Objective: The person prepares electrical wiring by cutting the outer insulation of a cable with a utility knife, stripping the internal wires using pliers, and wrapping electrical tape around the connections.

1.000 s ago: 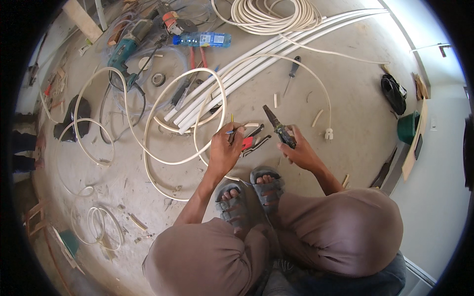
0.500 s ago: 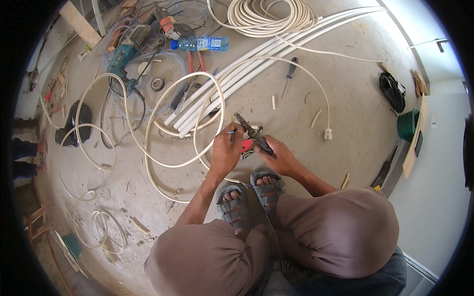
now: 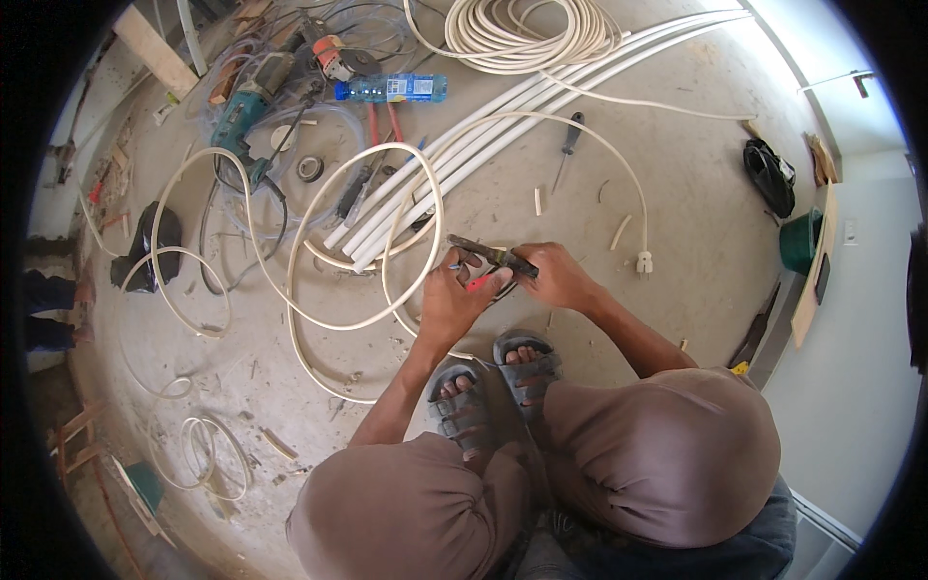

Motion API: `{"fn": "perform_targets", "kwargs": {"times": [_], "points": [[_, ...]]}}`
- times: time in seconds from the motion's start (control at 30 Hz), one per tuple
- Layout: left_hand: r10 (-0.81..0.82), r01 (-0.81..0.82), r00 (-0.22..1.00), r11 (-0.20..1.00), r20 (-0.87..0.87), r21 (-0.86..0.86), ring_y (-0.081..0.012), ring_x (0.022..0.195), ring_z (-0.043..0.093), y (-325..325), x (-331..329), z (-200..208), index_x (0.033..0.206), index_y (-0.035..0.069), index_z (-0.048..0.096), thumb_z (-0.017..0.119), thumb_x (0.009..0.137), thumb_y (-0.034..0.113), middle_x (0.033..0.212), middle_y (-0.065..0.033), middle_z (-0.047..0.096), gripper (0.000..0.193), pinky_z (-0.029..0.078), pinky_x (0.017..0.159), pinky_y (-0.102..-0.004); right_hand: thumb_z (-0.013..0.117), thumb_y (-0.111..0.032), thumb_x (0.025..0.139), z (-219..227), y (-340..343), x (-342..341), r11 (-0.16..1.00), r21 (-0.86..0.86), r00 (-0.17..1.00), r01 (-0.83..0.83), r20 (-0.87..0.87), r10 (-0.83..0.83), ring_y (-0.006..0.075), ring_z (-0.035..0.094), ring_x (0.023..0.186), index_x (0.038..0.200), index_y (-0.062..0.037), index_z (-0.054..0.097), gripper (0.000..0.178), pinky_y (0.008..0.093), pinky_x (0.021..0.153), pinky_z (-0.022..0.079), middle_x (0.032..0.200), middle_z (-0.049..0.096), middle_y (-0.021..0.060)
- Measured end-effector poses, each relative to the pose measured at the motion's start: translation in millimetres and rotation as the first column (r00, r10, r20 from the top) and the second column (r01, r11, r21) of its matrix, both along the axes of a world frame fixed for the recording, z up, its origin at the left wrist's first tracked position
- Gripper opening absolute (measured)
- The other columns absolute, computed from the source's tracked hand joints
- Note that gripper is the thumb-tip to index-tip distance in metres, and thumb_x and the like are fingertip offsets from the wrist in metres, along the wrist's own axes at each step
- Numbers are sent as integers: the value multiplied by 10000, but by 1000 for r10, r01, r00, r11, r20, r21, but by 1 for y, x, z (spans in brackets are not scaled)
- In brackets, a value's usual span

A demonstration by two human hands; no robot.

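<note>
In front of my feet, both hands meet at a dark pliers-like tool (image 3: 496, 256) with a red part below its head. Its exact kind is hard to make out. My right hand (image 3: 556, 275) is closed around the tool's dark end. My left hand (image 3: 452, 302) is pinched at the other end, its thumb reaching toward the red part. A small blue tip, seemingly a thin wire end (image 3: 454, 266), shows at the left fingers; the rest of it is hidden. The looped white cable (image 3: 441, 222) lies on the floor just left of this hand.
White pipes (image 3: 474, 174) lie beyond my hands, with a coil of cable (image 3: 527, 39) behind. A screwdriver (image 3: 568, 145) and a white plug (image 3: 645, 262) are to the right. Further left are a plastic bottle (image 3: 396, 88), a teal power tool (image 3: 242, 114) and an angle grinder (image 3: 333, 58).
The tool has turned from a steep slant to nearly level. My right hand has risen slightly and moved right, and my left thumb now reaches across under the tool.
</note>
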State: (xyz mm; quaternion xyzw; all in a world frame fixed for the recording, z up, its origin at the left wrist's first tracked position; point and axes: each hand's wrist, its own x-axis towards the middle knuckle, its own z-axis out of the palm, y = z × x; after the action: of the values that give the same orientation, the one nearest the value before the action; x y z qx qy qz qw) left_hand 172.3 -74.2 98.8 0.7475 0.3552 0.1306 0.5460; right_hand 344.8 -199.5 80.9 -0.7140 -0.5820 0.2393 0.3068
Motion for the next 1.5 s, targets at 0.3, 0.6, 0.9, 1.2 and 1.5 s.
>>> {"fn": "perform_targets", "kwargs": {"times": [0.3, 0.6, 0.9, 1.2, 1.5], "points": [[197, -199, 978, 980, -64, -22, -100, 486, 343, 12, 12, -27, 835, 20, 593, 933, 713, 369, 528, -11, 427, 502, 275, 443, -307, 701, -205, 829, -9, 25, -12, 976, -105, 928, 192, 344, -146, 365, 677, 813, 939, -50, 611, 210, 488, 687, 522, 902, 664, 128], [281, -290, 952, 955, 125, 65, -139, 546, 326, 12, 23, -34, 735, 25, 502, 938, 704, 324, 567, -26, 396, 529, 318, 486, -329, 702, -162, 808, -16, 34, -18, 960, 31, 938, 277, 208, -277, 376, 675, 794, 905, -50, 598, 181, 488, 660, 515, 861, 659, 130], [258, -273, 953, 958, 160, 86, -76, 628, 341, 18, 20, -19, 689, 52, 446, 915, 745, 124, 632, 44, 352, 478, 343, 522, -270, 694, -121, 808, -21, 45, -39, 901, 214, 915, 377, 68, -398, 412, 635, 722, 814, -41, 585, 135, 488, 599, 478, 760, 628, 173], [279, -299, 945, 949, 173, 102, -78, 609, 323, 10, 22, -21, 646, 41, 443, 928, 733, 171, 597, 46, 352, 509, 269, 505, -289, 703, -212, 875, -32, 40, -52, 840, 190, 855, 508, 10, -519, 370, 643, 635, 806, -38, 617, 206, 494, 591, 469, 673, 646, 150], [129, -205, 972, 874, 197, 440, -247, 902, 625, 3, -8, 6, 1243, -19, 535, 831, 833, 172, 1002, -135, 641, 540, 511, 819, -400, 647, -303, 1005, -26, 17, -19, 782, -232, 459, 578, -700, -547, 133, 659, 772, 997, 0, 671, 304, 300, 661, 527, 897, 709, 71]]}}
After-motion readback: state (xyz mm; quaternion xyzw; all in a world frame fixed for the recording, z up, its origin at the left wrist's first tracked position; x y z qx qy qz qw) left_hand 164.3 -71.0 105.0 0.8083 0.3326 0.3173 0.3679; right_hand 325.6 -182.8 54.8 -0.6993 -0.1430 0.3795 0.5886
